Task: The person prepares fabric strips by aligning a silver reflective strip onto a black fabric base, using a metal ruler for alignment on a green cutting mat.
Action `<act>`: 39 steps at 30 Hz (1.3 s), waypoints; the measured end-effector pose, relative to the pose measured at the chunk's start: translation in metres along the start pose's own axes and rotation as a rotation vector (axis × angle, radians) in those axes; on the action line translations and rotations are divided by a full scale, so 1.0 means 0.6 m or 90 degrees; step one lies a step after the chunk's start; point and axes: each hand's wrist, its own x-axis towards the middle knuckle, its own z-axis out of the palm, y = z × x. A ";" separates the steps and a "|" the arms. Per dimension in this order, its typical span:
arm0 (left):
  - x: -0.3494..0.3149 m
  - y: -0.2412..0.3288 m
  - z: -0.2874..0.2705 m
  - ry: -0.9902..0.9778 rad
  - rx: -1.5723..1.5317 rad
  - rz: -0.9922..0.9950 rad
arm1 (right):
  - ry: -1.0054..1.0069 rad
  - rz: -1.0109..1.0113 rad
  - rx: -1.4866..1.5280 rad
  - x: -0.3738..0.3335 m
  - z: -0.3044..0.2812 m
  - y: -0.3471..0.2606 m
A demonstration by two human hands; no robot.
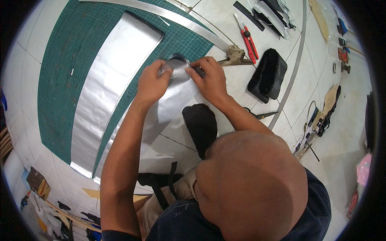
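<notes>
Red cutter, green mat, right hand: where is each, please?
Red cutter (249, 43): head view, on its handle.
Green mat (60, 88): head view, on its bare left part.
Right hand (213, 80): head view, on its back.

I note a tiled floor (219, 16) bearing a red-and-black cutter (248, 41) at one o'clock, a black fur-topped object (264, 74) at two and scissors (267, 115) at three; further off, a brown box (37, 181) at eight.

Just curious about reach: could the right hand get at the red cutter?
Probably yes, if the right hand lets go of the silver sheet: nothing covers the red cutter, though a metal clip lies alongside.
</notes>
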 end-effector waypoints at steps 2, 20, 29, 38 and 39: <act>0.001 -0.004 0.002 0.010 0.011 0.008 | -0.003 -0.004 0.009 0.003 0.002 0.002; 0.001 -0.001 0.000 -0.017 0.035 -0.012 | -0.029 0.059 0.056 0.008 0.000 0.001; -0.004 -0.010 0.001 -0.020 0.064 0.028 | 0.016 -0.081 -0.073 -0.002 0.009 -0.011; -0.007 -0.007 0.009 0.011 0.055 0.054 | -0.076 0.070 0.151 0.011 -0.009 -0.009; -0.006 -0.007 0.008 -0.004 0.061 0.042 | -0.116 0.067 0.112 0.014 -0.014 -0.012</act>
